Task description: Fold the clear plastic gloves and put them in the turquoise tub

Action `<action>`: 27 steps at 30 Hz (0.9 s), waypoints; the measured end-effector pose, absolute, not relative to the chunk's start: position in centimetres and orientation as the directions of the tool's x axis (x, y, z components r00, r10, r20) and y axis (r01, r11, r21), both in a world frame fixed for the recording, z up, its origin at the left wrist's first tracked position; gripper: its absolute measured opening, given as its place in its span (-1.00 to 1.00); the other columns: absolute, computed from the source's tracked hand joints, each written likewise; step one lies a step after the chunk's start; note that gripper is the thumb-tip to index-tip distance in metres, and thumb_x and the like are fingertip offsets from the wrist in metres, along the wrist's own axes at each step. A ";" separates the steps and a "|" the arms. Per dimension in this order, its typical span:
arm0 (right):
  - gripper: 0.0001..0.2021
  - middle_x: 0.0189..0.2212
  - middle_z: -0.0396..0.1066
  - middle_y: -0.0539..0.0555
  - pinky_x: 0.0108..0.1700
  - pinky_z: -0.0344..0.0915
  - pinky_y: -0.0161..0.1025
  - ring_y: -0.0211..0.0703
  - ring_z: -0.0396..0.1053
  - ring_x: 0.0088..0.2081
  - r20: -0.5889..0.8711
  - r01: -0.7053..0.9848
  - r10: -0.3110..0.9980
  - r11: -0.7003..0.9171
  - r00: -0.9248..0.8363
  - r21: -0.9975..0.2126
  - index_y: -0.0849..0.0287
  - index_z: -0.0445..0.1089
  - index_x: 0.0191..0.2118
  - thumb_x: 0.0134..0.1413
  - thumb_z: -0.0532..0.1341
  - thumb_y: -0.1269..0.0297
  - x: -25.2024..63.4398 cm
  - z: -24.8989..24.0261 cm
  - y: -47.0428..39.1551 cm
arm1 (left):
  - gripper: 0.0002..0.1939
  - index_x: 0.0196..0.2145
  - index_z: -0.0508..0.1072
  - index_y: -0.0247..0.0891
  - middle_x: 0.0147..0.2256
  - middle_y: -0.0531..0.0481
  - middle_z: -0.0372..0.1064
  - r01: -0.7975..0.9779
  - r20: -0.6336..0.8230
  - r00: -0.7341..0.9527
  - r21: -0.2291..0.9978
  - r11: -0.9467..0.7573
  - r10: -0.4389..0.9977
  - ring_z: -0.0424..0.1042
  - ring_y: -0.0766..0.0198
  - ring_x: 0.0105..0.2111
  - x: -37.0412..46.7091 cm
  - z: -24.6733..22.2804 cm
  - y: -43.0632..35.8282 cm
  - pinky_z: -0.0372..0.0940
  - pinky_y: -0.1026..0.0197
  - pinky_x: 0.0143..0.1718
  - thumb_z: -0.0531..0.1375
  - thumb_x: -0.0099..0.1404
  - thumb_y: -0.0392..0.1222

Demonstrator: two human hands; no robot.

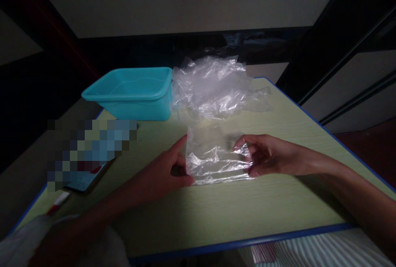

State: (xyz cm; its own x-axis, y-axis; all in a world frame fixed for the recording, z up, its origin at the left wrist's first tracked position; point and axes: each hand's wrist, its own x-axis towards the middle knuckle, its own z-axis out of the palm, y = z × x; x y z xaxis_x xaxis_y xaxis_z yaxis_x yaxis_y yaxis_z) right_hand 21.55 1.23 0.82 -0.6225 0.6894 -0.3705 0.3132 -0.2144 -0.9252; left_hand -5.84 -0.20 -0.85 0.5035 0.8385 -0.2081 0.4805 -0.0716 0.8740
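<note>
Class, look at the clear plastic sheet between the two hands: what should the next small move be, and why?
Probably ease the right hand slightly outward while the left hand steadies the other side, drawing the clear plastic sheet flatter. The hands are at its opposite edges, and creases run across its near part, while its far part looks smoother.

At the far left of your blue-edged table (210,221) stands a turquoise tub (136,110), open side up. Nearer you lies a phone (83,180) — mostly pixelated — with a red-and-white pen (59,202) just beside its near end. Beyond the table, you face a grey panel (185,3).
</note>
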 end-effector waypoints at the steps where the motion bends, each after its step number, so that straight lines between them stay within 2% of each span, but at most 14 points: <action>1: -0.55 -0.55 0.21 -0.18 -0.51 0.25 -0.39 -0.38 0.30 -0.53 -0.372 0.318 0.689 -0.212 -0.622 -0.924 0.19 0.18 -0.15 -0.21 0.34 0.45 21.6 0.8 1.2 | -0.01 0.28 -0.28 -0.35 -0.42 0.04 0.47 0.484 -0.215 0.503 0.873 -0.067 0.837 0.44 0.16 -0.40 -5.9 -0.9 -0.2 0.32 0.16 -0.35 0.23 0.03 -0.22; 4: -0.54 -0.56 0.22 -0.19 -0.50 0.23 -0.39 -0.39 0.30 -0.53 -0.376 0.324 0.687 -0.212 -0.621 -0.922 0.21 0.17 -0.15 -0.21 0.33 0.49 21.5 0.9 1.2 | -0.02 0.27 -0.28 -0.31 -0.43 0.06 0.45 0.487 -0.218 0.496 0.871 -0.061 0.840 0.42 0.19 -0.41 -5.9 -0.8 -0.1 0.29 0.17 -0.34 0.22 0.05 -0.22; 8: -0.55 -0.57 0.23 -0.19 -0.51 0.23 -0.39 -0.38 0.29 -0.54 -0.374 0.345 0.689 -0.189 -0.621 -0.920 0.20 0.16 -0.16 -0.20 0.33 0.50 21.4 1.2 1.2 | -0.07 0.26 -0.24 -0.41 -0.53 0.15 0.35 0.495 -0.216 0.460 0.867 -0.047 0.861 0.34 0.27 -0.50 -5.6 -0.5 -0.1 0.24 0.23 -0.42 0.18 0.06 -0.21; 12: -0.58 -0.54 0.26 -0.17 -0.48 0.23 -0.38 -0.39 0.30 -0.52 -0.349 0.329 0.706 -0.172 -0.616 -0.928 0.20 0.14 -0.17 -0.16 0.32 0.44 21.6 1.2 1.3 | -0.11 0.24 -0.21 -0.34 -0.56 0.22 0.25 0.450 -0.184 0.418 0.893 -0.027 0.890 0.29 0.33 -0.54 -5.3 -0.5 0.0 0.18 0.31 -0.51 0.16 0.04 -0.18; 18: -0.45 -0.47 0.32 -0.11 -0.37 0.29 -0.33 -0.36 0.33 -0.44 -0.262 0.237 0.800 -0.154 -0.540 -0.959 0.18 0.05 -0.05 -0.15 0.33 0.38 22.1 0.4 1.8 | -0.07 0.22 -0.21 -0.32 -0.54 0.23 0.24 0.407 -0.182 0.307 0.913 0.044 0.934 0.24 0.38 -0.57 -5.0 -0.6 0.1 0.12 0.35 -0.54 0.18 -0.03 -0.19; 27: -0.40 -0.52 0.28 -0.13 -0.48 0.25 -0.31 -0.33 0.30 -0.51 -0.205 0.216 0.845 -0.109 -0.494 -0.970 0.14 -0.01 -0.01 -0.16 0.32 0.38 22.0 -0.4 2.0 | -0.16 0.20 -0.09 -0.30 -0.55 0.22 0.24 0.432 -0.129 0.255 0.902 0.007 0.958 0.22 0.38 -0.59 -4.6 -0.9 -0.2 0.08 0.34 -0.57 0.17 -0.01 -0.26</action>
